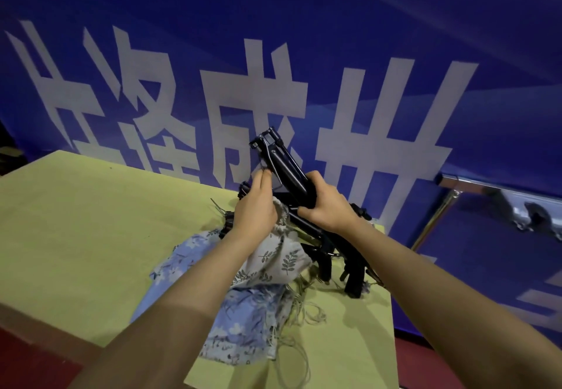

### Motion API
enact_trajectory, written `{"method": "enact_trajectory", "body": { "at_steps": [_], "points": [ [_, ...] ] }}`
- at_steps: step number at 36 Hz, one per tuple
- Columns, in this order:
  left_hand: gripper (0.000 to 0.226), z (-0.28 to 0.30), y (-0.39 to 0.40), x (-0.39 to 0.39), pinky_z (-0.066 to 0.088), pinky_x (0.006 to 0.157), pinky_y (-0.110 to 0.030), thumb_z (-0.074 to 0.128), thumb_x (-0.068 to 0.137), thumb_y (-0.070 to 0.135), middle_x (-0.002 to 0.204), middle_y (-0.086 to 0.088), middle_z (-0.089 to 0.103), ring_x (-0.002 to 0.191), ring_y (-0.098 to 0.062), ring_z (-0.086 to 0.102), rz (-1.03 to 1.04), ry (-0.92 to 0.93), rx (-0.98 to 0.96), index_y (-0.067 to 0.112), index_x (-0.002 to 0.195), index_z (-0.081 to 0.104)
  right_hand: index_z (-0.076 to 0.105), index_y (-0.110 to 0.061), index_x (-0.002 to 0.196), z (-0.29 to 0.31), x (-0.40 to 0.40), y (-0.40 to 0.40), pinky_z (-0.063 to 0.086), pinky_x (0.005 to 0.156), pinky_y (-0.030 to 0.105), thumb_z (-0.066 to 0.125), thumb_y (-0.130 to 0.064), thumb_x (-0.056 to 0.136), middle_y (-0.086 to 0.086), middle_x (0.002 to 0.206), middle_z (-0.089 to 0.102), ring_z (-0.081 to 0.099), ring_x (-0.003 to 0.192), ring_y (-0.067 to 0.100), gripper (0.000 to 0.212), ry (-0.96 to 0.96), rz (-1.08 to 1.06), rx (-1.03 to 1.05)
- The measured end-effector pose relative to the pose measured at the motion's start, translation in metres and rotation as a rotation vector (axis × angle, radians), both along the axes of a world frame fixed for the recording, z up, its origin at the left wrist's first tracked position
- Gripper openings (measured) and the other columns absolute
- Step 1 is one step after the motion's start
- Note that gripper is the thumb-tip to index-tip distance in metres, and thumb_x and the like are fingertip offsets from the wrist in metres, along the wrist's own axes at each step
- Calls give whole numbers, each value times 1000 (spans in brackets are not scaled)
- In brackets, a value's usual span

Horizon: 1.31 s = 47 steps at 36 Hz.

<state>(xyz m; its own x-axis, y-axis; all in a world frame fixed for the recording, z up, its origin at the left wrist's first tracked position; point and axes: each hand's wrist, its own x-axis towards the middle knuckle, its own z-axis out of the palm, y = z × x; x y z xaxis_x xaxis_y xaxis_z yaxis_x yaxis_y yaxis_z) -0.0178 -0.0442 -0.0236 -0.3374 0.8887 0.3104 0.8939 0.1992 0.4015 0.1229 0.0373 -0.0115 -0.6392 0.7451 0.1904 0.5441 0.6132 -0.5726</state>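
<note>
Right hand gripped a folded black stand, fingers curled round its legs, tilted up over the far right part of the desk. Left hand pinched a thin cord beside the stand, above a leaf-print drawstring pouch. Blue floral pouches lay nearer.

The yellow-green table carries one heap toward its right side. Blue flowered cloth lies crumpled on the top, reaching toward the near edge, with a grey leaf-print pouch on it. Pale cords trail beside the cloth. Black folded stands lie by the right edge.
</note>
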Motion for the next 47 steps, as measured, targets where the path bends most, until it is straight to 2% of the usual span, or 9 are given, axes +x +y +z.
{"method": "enact_trajectory", "body": {
  "at_steps": [4,6,11,16,27,33,38,44,47],
  "points": [
    [55,-1,3,6,32,55,-31,46,86,-4,146,-5,29,76,-30,54,-43,0,-11,6,137,30,40,-15,110,-1,-2,0,51,70,31,72,-9,72,-1,99,56,59,89,19,50,133,4,-116],
    [55,-2,3,7,32,55,-31,45,87,-3,146,-4,29,74,-28,52,-45,14,-26,7,138,30,41,-16,113,-2,0,0,55,76,39,69,-11,75,-1,99,59,62,88,19,47,162,15,-151],
    [66,-8,1,11,37,59,-32,49,85,-4,151,-1,22,82,-30,59,-55,39,-97,10,143,23,43,-25,120,-4,2,0,52,85,37,69,-59,74,-7,112,63,62,99,14,64,137,-4,-172],
    [62,-6,3,9,43,61,-37,46,86,-5,148,-1,26,84,-33,58,-100,13,-74,11,143,24,46,-29,109,-9,1,1,55,81,43,57,-78,68,-10,100,66,65,91,13,65,157,-72,-146],
    [62,-25,-10,9,49,73,-44,48,89,-5,127,-6,37,87,-26,54,-176,-218,52,13,144,26,45,-26,117,-5,7,-2,57,76,43,58,-54,84,-4,98,65,66,84,16,46,67,-41,-39],
    [53,-34,-13,-2,51,75,-47,49,92,1,135,-14,44,98,-39,59,-160,1,61,2,142,32,48,-23,109,-12,2,-4,56,70,39,56,-61,82,-2,92,64,64,80,16,47,43,-48,-122],
    [52,-26,-16,-2,51,71,-43,46,95,10,130,-14,53,90,-37,62,-128,12,40,12,142,26,53,-20,103,-11,6,0,48,66,28,48,-70,83,-3,89,62,62,81,16,54,120,-90,-262],
    [17,-13,-8,1,45,72,-39,46,94,7,115,-14,49,89,-34,57,99,-105,41,3,110,49,57,-18,100,-12,16,1,51,63,34,47,-64,87,5,84,65,61,70,17,49,189,-70,-275],
    [20,-5,-3,-5,39,60,-33,49,94,19,94,-14,55,76,-34,54,275,-198,-29,1,93,60,59,-20,98,-14,16,0,51,68,39,47,-62,88,4,82,66,62,72,19,45,150,-3,-249]
  ]
}}
